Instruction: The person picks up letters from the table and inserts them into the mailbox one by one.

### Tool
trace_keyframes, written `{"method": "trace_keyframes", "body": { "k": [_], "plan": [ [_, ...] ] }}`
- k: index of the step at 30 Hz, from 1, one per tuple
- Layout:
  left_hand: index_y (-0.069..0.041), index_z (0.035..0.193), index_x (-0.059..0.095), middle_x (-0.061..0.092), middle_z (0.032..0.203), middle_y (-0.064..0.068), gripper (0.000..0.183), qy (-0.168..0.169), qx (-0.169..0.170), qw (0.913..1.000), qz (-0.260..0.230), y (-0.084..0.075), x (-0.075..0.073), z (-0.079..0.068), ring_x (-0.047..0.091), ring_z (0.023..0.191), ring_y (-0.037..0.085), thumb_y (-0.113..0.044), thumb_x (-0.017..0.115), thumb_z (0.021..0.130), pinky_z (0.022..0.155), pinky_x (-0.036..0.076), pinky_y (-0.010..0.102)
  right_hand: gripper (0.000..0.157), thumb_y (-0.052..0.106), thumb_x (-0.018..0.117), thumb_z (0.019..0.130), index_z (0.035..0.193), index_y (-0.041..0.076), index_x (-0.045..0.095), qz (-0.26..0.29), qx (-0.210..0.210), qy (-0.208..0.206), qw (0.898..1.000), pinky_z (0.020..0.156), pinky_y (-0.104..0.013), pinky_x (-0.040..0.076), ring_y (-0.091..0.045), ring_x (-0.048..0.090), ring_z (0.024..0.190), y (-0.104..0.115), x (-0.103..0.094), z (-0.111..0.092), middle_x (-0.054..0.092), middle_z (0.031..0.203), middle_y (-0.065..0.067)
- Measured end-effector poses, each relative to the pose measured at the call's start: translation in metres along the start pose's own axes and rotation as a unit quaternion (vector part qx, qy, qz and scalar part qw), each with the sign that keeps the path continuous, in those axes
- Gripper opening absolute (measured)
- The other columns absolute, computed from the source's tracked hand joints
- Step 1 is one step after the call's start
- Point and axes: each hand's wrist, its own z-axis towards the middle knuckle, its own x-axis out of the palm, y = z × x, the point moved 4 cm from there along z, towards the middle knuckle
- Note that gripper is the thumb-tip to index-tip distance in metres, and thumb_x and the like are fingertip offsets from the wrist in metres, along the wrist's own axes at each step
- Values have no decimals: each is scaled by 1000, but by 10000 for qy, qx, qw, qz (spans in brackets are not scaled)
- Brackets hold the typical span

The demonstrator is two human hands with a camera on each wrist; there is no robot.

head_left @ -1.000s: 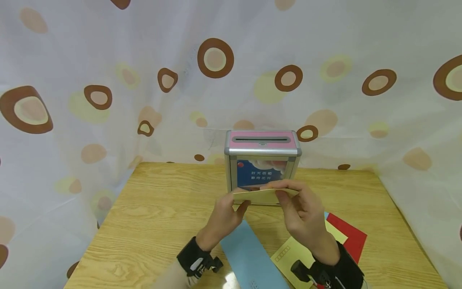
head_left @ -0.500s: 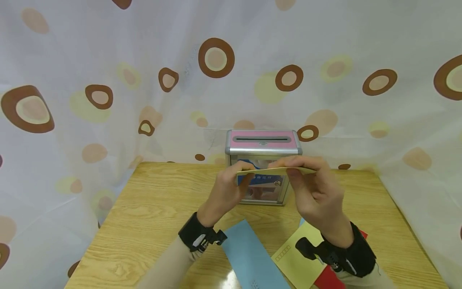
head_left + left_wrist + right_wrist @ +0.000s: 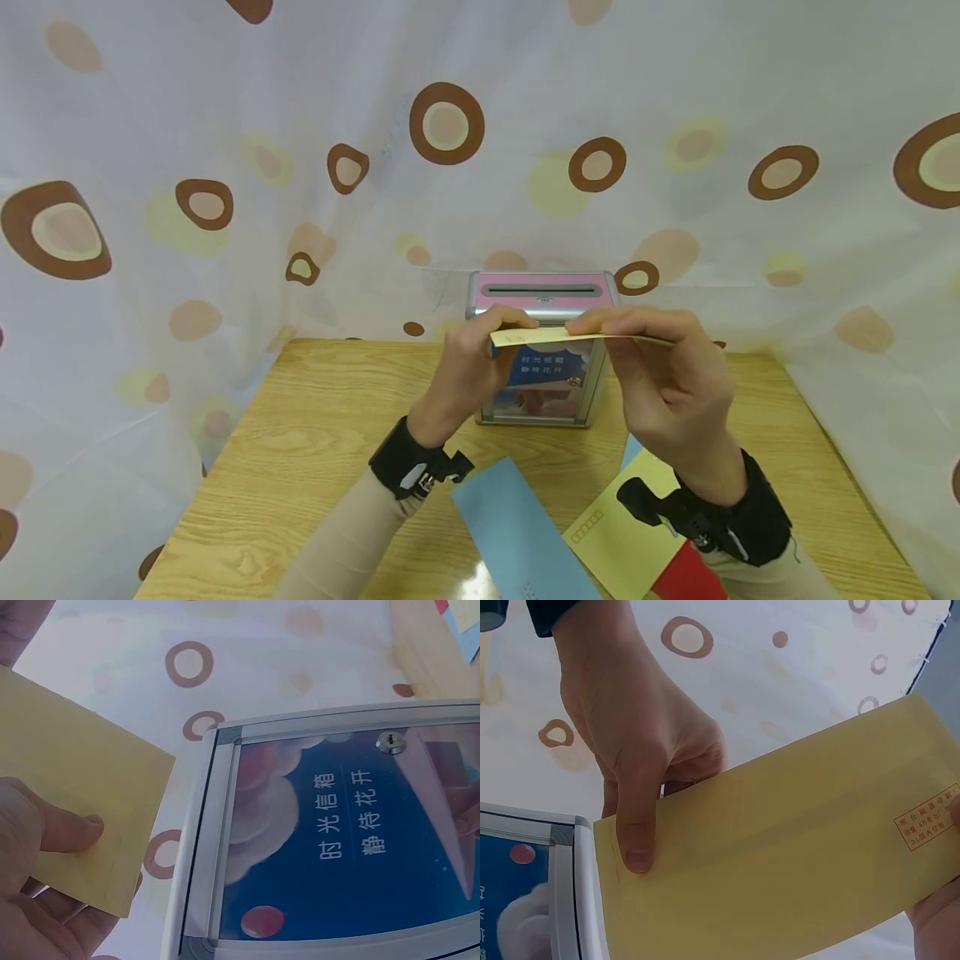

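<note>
Pinching the yellow envelope (image 3: 780, 847) near both ends, we hold it raised in front of the slotted box (image 3: 543, 396). Our left hand (image 3: 471, 367) and right hand (image 3: 671, 392) each close thumb below and fingers above, probably to stop the thin paper sagging. Its long edge runs roughly parallel to the box's slot (image 3: 542, 291), apart from it. The box stands upright on the wooden table (image 3: 337, 433), slot uppermost, seemingly for access from above. A blue envelope (image 3: 525, 533), second yellow envelope (image 3: 626, 525) and red envelope (image 3: 690, 575) lie nearer us, likely for easy reach.
</note>
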Motion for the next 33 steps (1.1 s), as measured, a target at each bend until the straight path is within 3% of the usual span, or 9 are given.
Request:
{"method": "trace_keyframes", "body": {
  "k": [9, 20, 29, 33],
  "plan": [
    [0, 107, 65, 75, 102, 16, 25, -35, 20, 9999, 104, 1, -5, 9, 76, 95, 27, 17, 67, 89, 87, 62, 30, 14, -10, 56, 99, 92, -21, 51, -203, -106, -53, 9997, 91, -23, 58, -20, 74, 101, 2, 0, 7, 76, 101, -15],
    [-2, 111, 66, 73, 104, 14, 21, -67, -9, 9996, 279, -3, -5, 23, 74, 99, 26, 7, 70, 92, 88, 61, 32, 10, -16, 52, 97, 87, -19, 50, -275, -109, -285, 9992, 90, -25, 58, -21, 74, 99, 4, -2, 11, 76, 97, -16],
    [0, 111, 66, 72, 102, 14, 22, -111, 124, 9998, 149, -6, -7, 29, 72, 96, 26, 2, 75, 91, 87, 60, 30, 11, -19, 50, 93, 83, -17, 50, -415, -407, -520, 9970, 91, -29, 59, -25, 73, 89, 2, 3, 11, 75, 89, -19],
    [0, 110, 66, 72, 102, 14, 20, -139, 210, 9995, 186, -8, -7, 30, 72, 96, 26, 2, 74, 92, 87, 60, 30, 11, -18, 48, 94, 83, -16, 51, -506, -573, -359, 9964, 91, -27, 58, -23, 73, 92, 0, 5, 10, 73, 88, -21]
  ]
}}
